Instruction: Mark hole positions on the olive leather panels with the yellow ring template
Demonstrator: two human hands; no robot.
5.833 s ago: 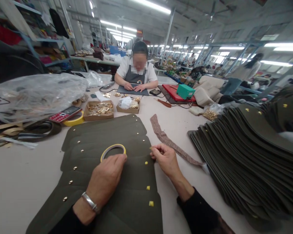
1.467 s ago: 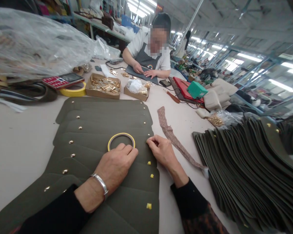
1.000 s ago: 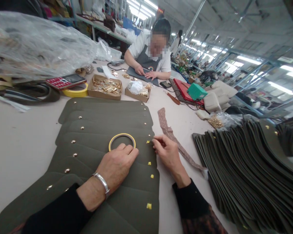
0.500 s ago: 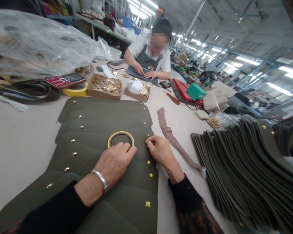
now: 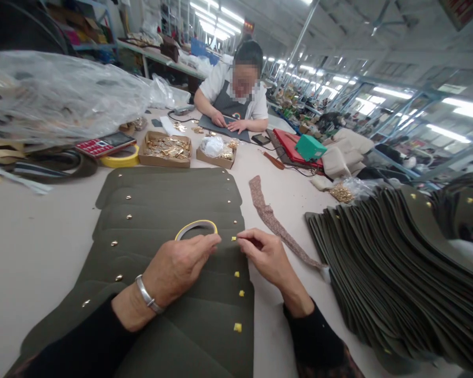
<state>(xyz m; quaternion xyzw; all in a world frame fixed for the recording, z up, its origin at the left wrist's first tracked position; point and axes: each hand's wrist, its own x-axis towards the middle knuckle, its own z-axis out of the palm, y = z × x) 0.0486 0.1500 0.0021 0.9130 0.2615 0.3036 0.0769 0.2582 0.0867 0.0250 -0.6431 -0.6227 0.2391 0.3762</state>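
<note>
Olive-green panels (image 5: pixel 205 325) lie overlapped in a stack, with gold studs (image 5: pixel 119 277) along the left side. Small yellow tape pieces (image 5: pixel 237 274) sit near their right edge. My left hand (image 5: pixel 173 270) is closed on a roll of yellow tape (image 5: pixel 197 224), which tilts over the panels; its lower part is hidden by the fingers. The thumb and index fingertips of my right hand (image 5: pixel 266 257) are drawn together right beside the uppermost tape piece (image 5: pixel 234 239), which lies on the panel. Nothing shows in those fingers.
A thick fanned stack of green panels (image 5: pixel 378 278) stands at right. Between lies a brown speckled strip (image 5: pixel 271 218). Cardboard boxes (image 5: pixel 164 149) of gold fittings, another yellow tape roll (image 5: pixel 122 156) and a plastic bag (image 5: pixel 63 100) are farther back. A co-worker (image 5: pixel 236 94) sits opposite.
One more tape piece has come onto the panel edge since the earliest frame. My right fingertips covered it half a second ago and now sit just right of it. The tape roll has tilted up.
</note>
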